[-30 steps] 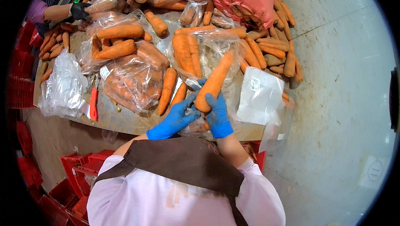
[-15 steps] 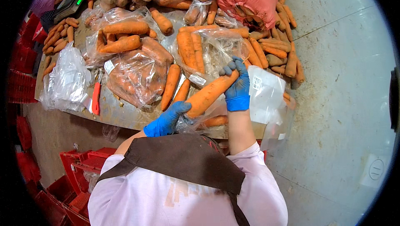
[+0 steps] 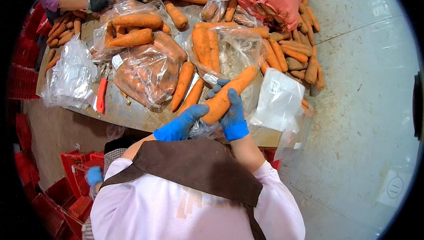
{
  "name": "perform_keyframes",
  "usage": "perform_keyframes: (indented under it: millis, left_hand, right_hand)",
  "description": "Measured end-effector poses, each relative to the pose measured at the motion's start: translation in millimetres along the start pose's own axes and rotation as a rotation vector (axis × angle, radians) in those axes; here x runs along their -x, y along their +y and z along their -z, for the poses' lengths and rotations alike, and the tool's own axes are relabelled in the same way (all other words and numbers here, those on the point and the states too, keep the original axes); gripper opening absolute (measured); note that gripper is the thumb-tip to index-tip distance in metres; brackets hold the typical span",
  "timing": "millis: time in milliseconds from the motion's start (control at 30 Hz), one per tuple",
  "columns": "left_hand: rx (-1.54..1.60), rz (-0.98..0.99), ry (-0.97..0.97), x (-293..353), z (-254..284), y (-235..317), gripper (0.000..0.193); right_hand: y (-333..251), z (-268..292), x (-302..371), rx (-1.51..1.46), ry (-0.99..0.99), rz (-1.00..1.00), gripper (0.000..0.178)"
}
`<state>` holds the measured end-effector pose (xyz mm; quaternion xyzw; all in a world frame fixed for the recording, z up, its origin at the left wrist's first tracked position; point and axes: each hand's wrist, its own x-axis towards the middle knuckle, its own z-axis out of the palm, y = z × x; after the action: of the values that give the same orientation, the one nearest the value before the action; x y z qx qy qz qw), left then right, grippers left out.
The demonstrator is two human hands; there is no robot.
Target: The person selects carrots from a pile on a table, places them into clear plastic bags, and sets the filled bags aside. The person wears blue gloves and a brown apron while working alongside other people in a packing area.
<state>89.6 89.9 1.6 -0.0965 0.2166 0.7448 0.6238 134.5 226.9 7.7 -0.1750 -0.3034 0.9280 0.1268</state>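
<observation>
Both my hands wear blue gloves and hold one large carrot point(image 3: 229, 95) above the table's near edge, its thin end tilted up and to the right. My left hand point(image 3: 185, 121) grips the thick end. Around the carrot's middle my right hand point(image 3: 231, 112) is closed, thumb on the near side and fingers on the far side. Just beyond lies an open clear plastic bag point(image 3: 240, 54) with several carrots in its left part. Two loose carrots, one of them a long carrot point(image 3: 182, 86), rest left of the bag. Some clear plastic shows beneath my hands.
A filled carrot bag point(image 3: 145, 78), a red-handled knife point(image 3: 102, 95) and a stack of clear bags point(image 3: 73, 74) lie to the left. White labelled bags point(image 3: 279, 100) hang over the right edge. A red sack point(image 3: 269, 1) stands behind. Another person's gloved hand point(image 3: 100, 4) reaches in at far left. Red crates point(image 3: 77, 173) stand below.
My right hand has slid from the carrot's thin end down to its middle. The other person's gloved hand has come in at far left, and someone's blue-gloved hand appears at lower left.
</observation>
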Motion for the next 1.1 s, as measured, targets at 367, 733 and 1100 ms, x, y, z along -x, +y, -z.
perform_keyframes:
  millis: [367, 733, 1100]
  left_hand:
    - [-0.097, -0.016, 0.025, 29.4, 1.7, 10.2, 0.059]
    - [-0.251, -0.112, 0.021, 15.8, 10.4, 14.2, 0.064]
    - [-0.683, -0.347, 0.114, 12.2, 11.1, 10.6, 0.056]
  right_hand:
    - [-44.6, 2.1, -29.8, -0.021, -0.033, 0.249, 0.032]
    - [15.3, -10.2, 12.4, 0.385, -0.073, 0.072, 0.090]
    - [10.7, -15.4, 2.7, 0.149, 0.055, -0.041, 0.055]
